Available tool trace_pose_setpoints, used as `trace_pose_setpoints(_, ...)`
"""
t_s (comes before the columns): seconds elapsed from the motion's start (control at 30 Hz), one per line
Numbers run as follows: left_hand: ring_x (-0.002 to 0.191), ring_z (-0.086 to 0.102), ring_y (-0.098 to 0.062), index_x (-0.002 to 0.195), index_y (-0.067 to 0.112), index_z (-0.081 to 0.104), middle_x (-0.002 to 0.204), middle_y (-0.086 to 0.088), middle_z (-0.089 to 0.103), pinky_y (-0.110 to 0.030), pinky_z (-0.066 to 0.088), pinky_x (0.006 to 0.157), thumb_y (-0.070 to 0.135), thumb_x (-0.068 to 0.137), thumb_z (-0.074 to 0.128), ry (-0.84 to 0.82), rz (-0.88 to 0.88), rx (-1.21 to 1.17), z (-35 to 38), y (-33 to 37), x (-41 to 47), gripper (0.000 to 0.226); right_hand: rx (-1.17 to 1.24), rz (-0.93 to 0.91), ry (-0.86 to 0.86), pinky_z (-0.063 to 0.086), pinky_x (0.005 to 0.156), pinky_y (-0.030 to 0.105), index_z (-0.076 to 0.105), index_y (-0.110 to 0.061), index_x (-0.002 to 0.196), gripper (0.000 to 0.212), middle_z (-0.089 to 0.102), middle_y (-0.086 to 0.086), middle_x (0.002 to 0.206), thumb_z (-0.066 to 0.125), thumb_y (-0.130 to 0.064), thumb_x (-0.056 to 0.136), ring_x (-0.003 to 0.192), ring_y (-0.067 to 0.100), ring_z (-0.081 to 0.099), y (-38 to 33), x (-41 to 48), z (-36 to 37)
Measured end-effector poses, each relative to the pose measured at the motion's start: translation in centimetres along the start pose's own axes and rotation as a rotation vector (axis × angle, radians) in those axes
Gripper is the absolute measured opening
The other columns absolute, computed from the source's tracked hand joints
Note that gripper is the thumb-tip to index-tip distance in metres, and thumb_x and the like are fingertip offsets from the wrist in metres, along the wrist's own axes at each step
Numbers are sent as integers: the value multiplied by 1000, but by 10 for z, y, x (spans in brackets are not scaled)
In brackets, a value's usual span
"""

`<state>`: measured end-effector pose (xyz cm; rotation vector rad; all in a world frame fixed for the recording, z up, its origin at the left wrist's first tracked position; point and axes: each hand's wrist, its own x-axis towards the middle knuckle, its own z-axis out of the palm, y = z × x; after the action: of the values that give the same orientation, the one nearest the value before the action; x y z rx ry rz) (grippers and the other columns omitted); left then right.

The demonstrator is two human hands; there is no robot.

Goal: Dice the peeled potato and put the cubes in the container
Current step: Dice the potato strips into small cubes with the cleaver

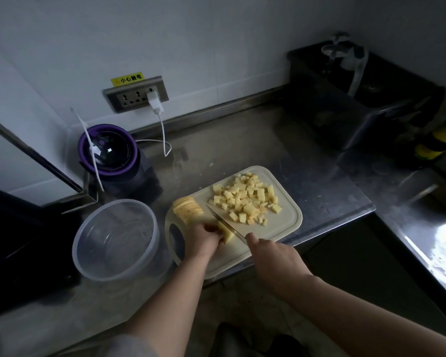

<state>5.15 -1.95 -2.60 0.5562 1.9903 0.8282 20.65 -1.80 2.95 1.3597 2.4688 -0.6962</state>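
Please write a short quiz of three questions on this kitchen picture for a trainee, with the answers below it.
1. Fill in: the left hand grips the potato piece on the cutting ____.
2. The knife is held by: A) the left hand B) the right hand C) neither hand.
3. True or false: the clear container already holds potato cubes.
Key: 1 board; 2 B; 3 false, the cubes lie on the board.

My left hand (202,240) and right hand (271,258), with bare forearms; well below the cutting board (281,228), at my left upper arm, a sleeve hem (129,346), apparently pale grey.
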Motion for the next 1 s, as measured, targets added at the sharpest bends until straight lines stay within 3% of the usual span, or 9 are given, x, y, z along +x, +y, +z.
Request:
trace_pose_setpoints(0.17,70,59,-6,87,16,63,75,6,61,-15,43,54,10,88,65,2,-4,-7,0,1,0,7,12,0,-25,49,62,24,27,-20,144,50,49,-4,82,49,-13,99,76,13,60,0,2,0)
trace_pose_setpoints(0.33,80,61,-11,98,14,64,89,4,65,-20,48,67,10,88,64,-3,-20,17,1,1,4,10,-8,-9,-49,51,63,25,24,-20,145,52,50,-1,82,49,-12,99,74,13,58,1,7,1)
trace_pose_setpoints(0.4,80,55,-9,106,13,64,93,5,62,-19,46,63,11,90,63,5,-11,48,1,0,5,16,-7,-13,-67,53,66,26,24,-20,145,52,54,1,88,48,-13,100,78,14,61,3,9,3)
trace_pose_setpoints(0.53,88,56,-13,115,12,64,107,-3,66,-22,44,73,12,90,62,41,-11,95,3,-2,10,25,36,19,-110,58,75,29,25,-23,143,48,61,3,102,47,-17,100,87,15,64,6,12,7)
trace_pose_setpoints(0.67,88,55,-11,114,13,64,109,-3,66,-20,42,70,14,90,62,36,-19,121,3,-5,12,24,37,30,-105,58,73,29,26,-22,144,49,61,4,103,47,-17,100,87,15,65,6,13,9)
trace_pose_setpoints(0.87,89,53,-13,115,12,64,109,-3,65,-25,42,78,18,90,63,29,-17,136,2,-2,9,25,54,29,-62,58,74,31,32,-22,137,42,62,2,100,49,-15,99,86,15,65,6,6,6)
trace_pose_setpoints(1.0,95,62,-18,90,16,65,93,0,65,-31,50,89,14,88,66,6,-38,68,1,1,5,2,25,19,-6,54,63,28,30,-23,136,42,55,-1,85,47,-12,99,76,15,63,3,3,3)
